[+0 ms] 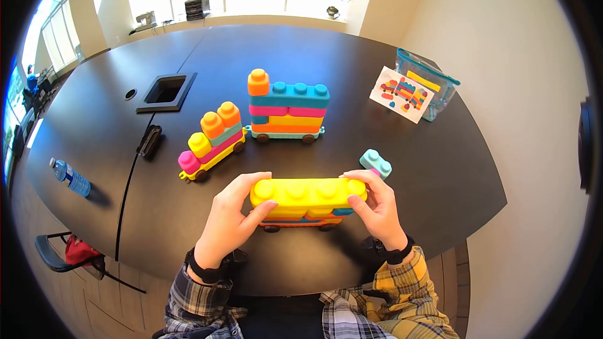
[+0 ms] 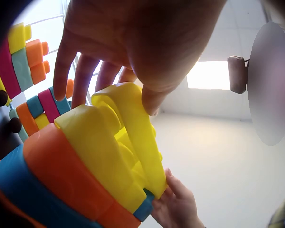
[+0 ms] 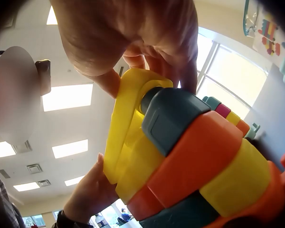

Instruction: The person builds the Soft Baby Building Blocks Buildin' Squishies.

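My left hand [image 1: 223,216] and right hand [image 1: 384,213] pinch opposite ends of a long yellow building block [image 1: 308,194], thumbs on the near side and fingers on the far side. The block lies over a stacked wagon of yellow, orange and blue blocks [image 2: 61,159] on a wheeled orange base. In the left wrist view, a gap shows between the long block and the studs of the yellow blocks [image 2: 92,149] below. At the right end, a dark blue block [image 3: 178,116] has its stud just under the long block's edge.
Behind stand a tall wagon [image 1: 289,113] and a stepped one [image 1: 217,141], joined end to end. A light teal block [image 1: 375,161] lies near my right hand. Farther off are a picture card [image 1: 402,95], a clear bag [image 1: 443,91], a dark case [image 1: 149,142] and a water bottle [image 1: 71,177].
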`<action>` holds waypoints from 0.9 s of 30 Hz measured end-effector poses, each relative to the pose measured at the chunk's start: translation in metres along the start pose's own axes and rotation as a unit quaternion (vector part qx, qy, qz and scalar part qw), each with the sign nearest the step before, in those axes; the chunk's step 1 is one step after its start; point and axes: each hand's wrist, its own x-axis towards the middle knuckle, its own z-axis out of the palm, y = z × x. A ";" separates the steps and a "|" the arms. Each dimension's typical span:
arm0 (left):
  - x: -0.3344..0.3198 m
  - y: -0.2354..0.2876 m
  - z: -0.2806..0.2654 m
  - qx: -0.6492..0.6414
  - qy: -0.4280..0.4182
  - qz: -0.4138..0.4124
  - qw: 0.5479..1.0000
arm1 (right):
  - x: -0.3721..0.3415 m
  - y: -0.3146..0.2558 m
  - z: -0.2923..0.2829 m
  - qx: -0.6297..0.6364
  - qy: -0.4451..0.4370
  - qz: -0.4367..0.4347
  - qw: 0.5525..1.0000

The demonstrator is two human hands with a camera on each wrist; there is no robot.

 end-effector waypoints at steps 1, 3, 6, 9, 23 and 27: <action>0.000 -0.001 0.001 0.001 -0.005 -0.006 1.000 | -0.001 0.003 -0.001 0.001 -0.003 -0.006 1.000; 0.000 -0.001 0.001 0.001 -0.011 -0.013 1.000 | -0.003 0.006 0.003 0.002 0.009 -0.006 1.000; -0.002 -0.001 0.001 -0.010 -0.022 -0.044 0.999 | -0.004 0.008 0.009 0.002 0.025 -0.015 1.000; -0.005 0.000 0.001 -0.011 -0.029 -0.058 0.998 | -0.006 0.013 0.010 -0.006 0.028 -0.029 0.999; -0.008 0.000 0.000 0.025 -0.033 -0.054 0.998 | -0.008 0.010 0.000 -0.044 -0.010 -0.007 0.999; -0.010 -0.002 0.007 -0.078 0.050 -0.037 0.995 | 0.003 0.018 -0.047 -0.191 0.008 0.005 0.981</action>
